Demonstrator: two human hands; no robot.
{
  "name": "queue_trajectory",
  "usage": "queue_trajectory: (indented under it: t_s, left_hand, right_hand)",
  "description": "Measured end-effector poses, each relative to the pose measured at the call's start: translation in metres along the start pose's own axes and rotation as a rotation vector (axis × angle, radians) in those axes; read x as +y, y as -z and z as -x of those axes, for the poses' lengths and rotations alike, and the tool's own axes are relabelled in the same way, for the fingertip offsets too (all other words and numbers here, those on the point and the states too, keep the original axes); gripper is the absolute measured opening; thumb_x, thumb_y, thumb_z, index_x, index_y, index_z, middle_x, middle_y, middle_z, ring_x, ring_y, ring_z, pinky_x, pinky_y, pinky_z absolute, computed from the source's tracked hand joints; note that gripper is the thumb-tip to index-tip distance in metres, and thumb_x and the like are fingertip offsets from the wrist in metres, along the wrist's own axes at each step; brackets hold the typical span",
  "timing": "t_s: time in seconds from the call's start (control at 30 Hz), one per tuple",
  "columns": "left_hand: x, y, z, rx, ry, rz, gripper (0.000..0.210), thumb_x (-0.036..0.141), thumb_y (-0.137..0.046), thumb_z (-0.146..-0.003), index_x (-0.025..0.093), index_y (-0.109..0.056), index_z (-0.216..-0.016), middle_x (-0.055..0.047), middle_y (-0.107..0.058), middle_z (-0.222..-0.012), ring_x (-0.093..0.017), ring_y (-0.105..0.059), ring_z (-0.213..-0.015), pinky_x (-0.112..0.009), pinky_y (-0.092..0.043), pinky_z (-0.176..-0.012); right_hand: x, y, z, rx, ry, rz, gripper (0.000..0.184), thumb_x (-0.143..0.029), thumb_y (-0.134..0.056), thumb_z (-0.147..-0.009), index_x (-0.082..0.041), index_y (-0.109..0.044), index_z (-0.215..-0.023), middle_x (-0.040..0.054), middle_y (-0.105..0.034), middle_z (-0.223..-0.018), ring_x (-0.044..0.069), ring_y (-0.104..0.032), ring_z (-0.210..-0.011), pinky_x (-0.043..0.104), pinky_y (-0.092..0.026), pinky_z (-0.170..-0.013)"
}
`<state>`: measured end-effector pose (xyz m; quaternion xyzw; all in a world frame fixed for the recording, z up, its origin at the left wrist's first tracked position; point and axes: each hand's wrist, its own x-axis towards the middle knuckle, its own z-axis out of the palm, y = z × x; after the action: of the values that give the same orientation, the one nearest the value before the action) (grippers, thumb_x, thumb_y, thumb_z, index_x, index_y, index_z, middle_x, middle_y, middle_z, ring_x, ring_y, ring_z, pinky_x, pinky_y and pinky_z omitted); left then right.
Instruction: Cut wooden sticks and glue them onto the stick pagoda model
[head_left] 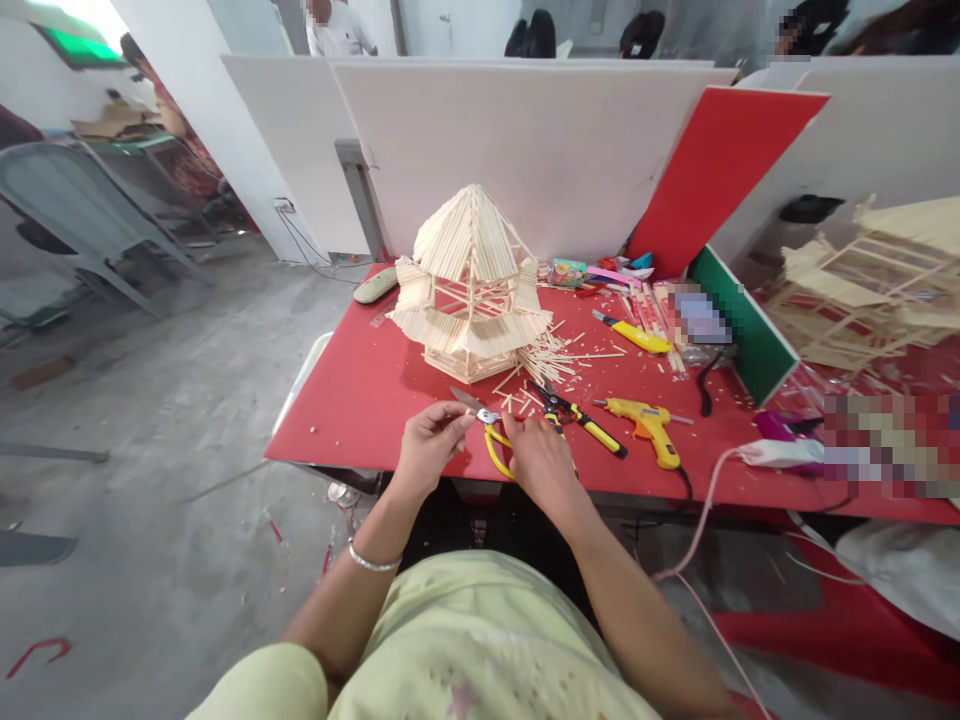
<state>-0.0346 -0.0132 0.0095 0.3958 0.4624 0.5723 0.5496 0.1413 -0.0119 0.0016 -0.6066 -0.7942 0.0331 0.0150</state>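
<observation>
Just in front of the wooden stick model (pixel 471 300), both hands are low over the red tabletop. My left hand (pixel 433 440) is closed in a pinch, thumb against fingers; whatever is in it is too small to make out. My right hand (pixel 544 455) has its fingers curled downward, and what they hold, if anything, is hidden. Between the hands are scissors (pixel 496 450) with yellow handles, blades pointing to the far left. My fingertips are close to their pivot; I cannot tell whether they touch it. Pliers (pixel 596 432) with yellow-black handles lie beside my right hand.
Loose sticks (pixel 555 358) are heaped right of the model. Farther right lie a yellow utility knife (pixel 637 335), a yellow glue gun (pixel 649 428) with its cord, and a power strip (pixel 780 453). A green board (pixel 742 325) stands upright before another stick model (pixel 862 290). White panels (pixel 525 150) line the back.
</observation>
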Motion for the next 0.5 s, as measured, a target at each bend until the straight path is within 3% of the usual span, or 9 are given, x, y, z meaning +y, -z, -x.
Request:
queue_trajectory:
  t_s: [0.1, 0.2, 0.33, 0.5]
  left_hand:
    - [0.003, 0.007, 0.003, 0.001, -0.030, 0.002, 0.025, 0.034, -0.078, -0.072, 0.016, -0.069, -0.086, 0.005, -0.051, -0.052, -0.005, -0.041, -0.044, -0.016, -0.031, -0.041]
    - [0.005, 0.015, 0.004, 0.018, -0.062, -0.021, 0.022, 0.033, -0.076, -0.074, 0.015, -0.069, -0.086, 0.005, -0.052, -0.052, -0.004, -0.041, -0.044, -0.016, -0.032, -0.042]
    - [0.006, 0.028, 0.000, 0.088, -0.084, -0.064, 0.022, 0.033, -0.077, -0.073, 0.016, -0.069, -0.083, 0.004, -0.054, -0.054, -0.005, -0.043, -0.045, -0.017, -0.034, -0.042]
    - [0.005, 0.035, -0.004, 0.106, -0.093, -0.135, 0.021, 0.034, -0.075, -0.075, 0.016, -0.069, -0.084, 0.004, -0.054, -0.056, -0.007, -0.046, -0.048, -0.018, -0.037, -0.044]
  right_hand:
    - [0.001, 0.001, -0.006, -0.022, -0.032, 0.015, 0.063, -0.017, -0.055, -0.080, -0.016, -0.039, -0.141, 0.0152, -0.067, -0.096, 0.027, -0.061, -0.095, 0.034, -0.043, -0.081]
    - [0.003, 0.002, -0.003, -0.068, -0.100, -0.072, 0.060, -0.033, -0.056, -0.083, -0.020, -0.039, -0.140, 0.0116, -0.069, -0.093, 0.026, -0.065, -0.087, 0.034, -0.045, -0.077]
    - [0.006, 0.005, 0.013, -0.106, -0.126, -0.348, 0.062, -0.049, -0.052, -0.086, -0.028, -0.038, -0.142, 0.0058, -0.070, -0.092, 0.024, -0.067, -0.085, 0.033, -0.045, -0.077]
    - [0.006, 0.002, 0.030, -0.113, -0.016, -0.740, 0.085, -0.045, -0.074, -0.067, -0.026, -0.039, -0.142, 0.0051, -0.062, -0.112, 0.020, -0.060, -0.096, 0.033, -0.046, -0.086]
